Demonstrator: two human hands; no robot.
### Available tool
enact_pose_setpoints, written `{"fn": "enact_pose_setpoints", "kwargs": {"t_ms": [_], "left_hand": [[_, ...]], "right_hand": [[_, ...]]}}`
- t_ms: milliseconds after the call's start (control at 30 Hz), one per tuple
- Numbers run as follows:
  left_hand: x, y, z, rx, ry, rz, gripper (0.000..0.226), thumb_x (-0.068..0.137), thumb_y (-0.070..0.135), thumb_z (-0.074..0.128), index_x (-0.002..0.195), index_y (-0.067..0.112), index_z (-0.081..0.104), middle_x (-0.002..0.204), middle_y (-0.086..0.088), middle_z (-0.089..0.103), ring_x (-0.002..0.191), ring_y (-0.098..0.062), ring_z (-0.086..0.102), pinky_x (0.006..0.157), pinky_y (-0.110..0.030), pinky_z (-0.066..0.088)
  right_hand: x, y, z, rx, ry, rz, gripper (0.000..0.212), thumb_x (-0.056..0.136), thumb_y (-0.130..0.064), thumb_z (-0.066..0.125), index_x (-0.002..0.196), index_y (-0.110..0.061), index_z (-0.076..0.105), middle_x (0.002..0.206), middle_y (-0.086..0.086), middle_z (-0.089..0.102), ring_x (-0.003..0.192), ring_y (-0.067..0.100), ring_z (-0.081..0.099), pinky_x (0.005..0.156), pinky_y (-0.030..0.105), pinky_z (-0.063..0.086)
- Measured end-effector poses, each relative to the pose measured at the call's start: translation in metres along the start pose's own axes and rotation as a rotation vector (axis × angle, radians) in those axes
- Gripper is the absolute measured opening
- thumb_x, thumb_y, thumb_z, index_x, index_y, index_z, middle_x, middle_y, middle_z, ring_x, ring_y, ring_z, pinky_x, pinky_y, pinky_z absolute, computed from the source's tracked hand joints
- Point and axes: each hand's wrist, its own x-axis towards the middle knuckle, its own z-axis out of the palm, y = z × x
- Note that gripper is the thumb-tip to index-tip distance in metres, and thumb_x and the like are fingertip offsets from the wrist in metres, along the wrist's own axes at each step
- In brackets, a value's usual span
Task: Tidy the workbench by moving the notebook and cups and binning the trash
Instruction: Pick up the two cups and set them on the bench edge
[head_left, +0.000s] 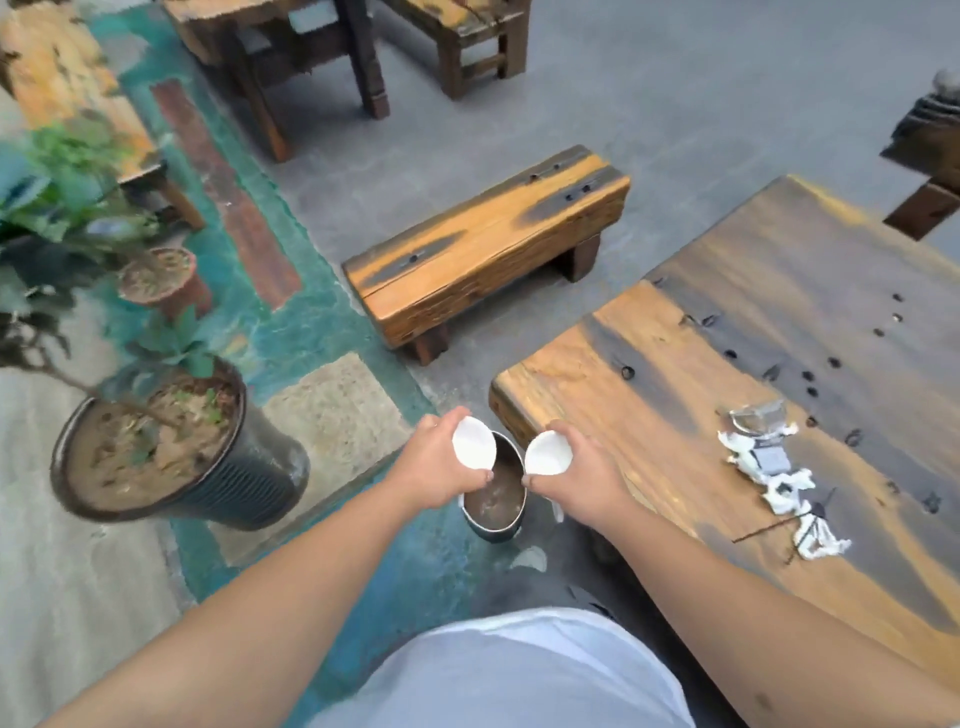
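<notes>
My left hand (439, 467) grips a small white cup (472, 441), and my right hand (582, 475) grips a second white cup (548, 453). Both cups are tipped inward over a round metal bucket (496, 499) that stands on the floor by the corner of the workbench (675, 364). The bucket holds brownish liquid. On the bench top to the right lies crumpled white tissue with clear plastic trash (774, 467). No notebook is in view.
A low wooden stool (483, 244) stands on the grey floor beyond the bench. A large dark plant pot (171, 447) sits to the left, with a smaller clay pot (161, 278) behind it. More wooden furniture (322, 62) fills the back.
</notes>
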Motion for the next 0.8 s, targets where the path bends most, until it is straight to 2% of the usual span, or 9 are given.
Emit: {"fn": "enact_pose_setpoints", "kwargs": {"t_ms": [67, 200, 267, 400, 467, 633, 800], "left_hand": [[0.030, 0.016, 0.000, 0.042, -0.055, 0.043, 0.083, 0.062, 0.040, 0.081, 0.134, 0.033, 0.040, 0.120, -0.005, 0.042, 0.107, -0.026, 0.051, 0.077, -0.025, 0.039], [0.087, 0.055, 0.003, 0.079, -0.168, 0.142, 0.089, 0.062, 0.040, 0.081, 0.139, 0.031, 0.038, 0.122, -0.005, 0.041, 0.112, -0.026, 0.049, 0.083, -0.022, 0.034], [0.111, 0.071, 0.010, 0.110, -0.227, 0.203, 0.087, 0.062, 0.037, 0.081, 0.138, 0.030, 0.039, 0.118, -0.003, 0.039, 0.111, -0.026, 0.050, 0.082, -0.020, 0.032], [0.153, 0.098, 0.031, 0.173, -0.348, 0.300, 0.087, 0.063, 0.032, 0.083, 0.139, 0.028, 0.040, 0.129, -0.008, 0.041, 0.115, -0.024, 0.048, 0.081, -0.016, 0.029], [0.172, 0.108, 0.041, 0.204, -0.399, 0.355, 0.088, 0.063, 0.031, 0.084, 0.140, 0.027, 0.040, 0.131, -0.010, 0.041, 0.118, -0.025, 0.048, 0.085, -0.015, 0.028], [0.220, 0.123, 0.063, 0.316, -0.531, 0.456, 0.090, 0.064, 0.033, 0.083, 0.142, 0.026, 0.037, 0.137, -0.011, 0.041, 0.123, -0.027, 0.044, 0.091, -0.022, 0.030], [0.258, 0.125, 0.076, 0.367, -0.607, 0.500, 0.085, 0.064, 0.035, 0.080, 0.137, 0.029, 0.038, 0.128, -0.006, 0.043, 0.111, -0.025, 0.048, 0.084, -0.026, 0.036]], "right_hand": [[0.015, 0.008, -0.014, 0.036, 0.042, 0.062, 0.081, 0.060, -0.040, 0.082, 0.133, -0.034, 0.047, 0.121, 0.004, 0.050, 0.098, 0.017, 0.044, 0.078, 0.030, 0.037], [0.037, 0.020, -0.038, 0.100, 0.129, 0.176, 0.080, 0.062, -0.036, 0.082, 0.134, -0.031, 0.048, 0.125, 0.008, 0.051, 0.110, 0.024, 0.049, 0.082, 0.029, 0.036], [0.044, 0.026, -0.045, 0.133, 0.176, 0.235, 0.079, 0.062, -0.034, 0.080, 0.134, -0.031, 0.047, 0.127, 0.008, 0.050, 0.108, 0.023, 0.049, 0.080, 0.027, 0.035], [0.058, 0.038, -0.055, 0.194, 0.255, 0.330, 0.080, 0.062, -0.038, 0.079, 0.134, -0.034, 0.045, 0.130, 0.006, 0.048, 0.107, 0.020, 0.046, 0.079, 0.027, 0.033], [0.067, 0.043, -0.056, 0.233, 0.301, 0.385, 0.080, 0.062, -0.039, 0.079, 0.135, -0.036, 0.045, 0.132, 0.006, 0.047, 0.104, 0.018, 0.045, 0.073, 0.026, 0.036], [0.095, 0.050, -0.051, 0.266, 0.380, 0.503, 0.084, 0.060, -0.047, 0.078, 0.135, -0.041, 0.042, 0.127, 0.001, 0.046, 0.113, 0.025, 0.051, 0.079, 0.032, 0.039], [0.119, 0.051, -0.041, 0.354, 0.466, 0.645, 0.082, 0.060, -0.047, 0.075, 0.133, -0.044, 0.040, 0.128, 0.001, 0.044, 0.109, 0.025, 0.053, 0.079, 0.033, 0.040]]}}
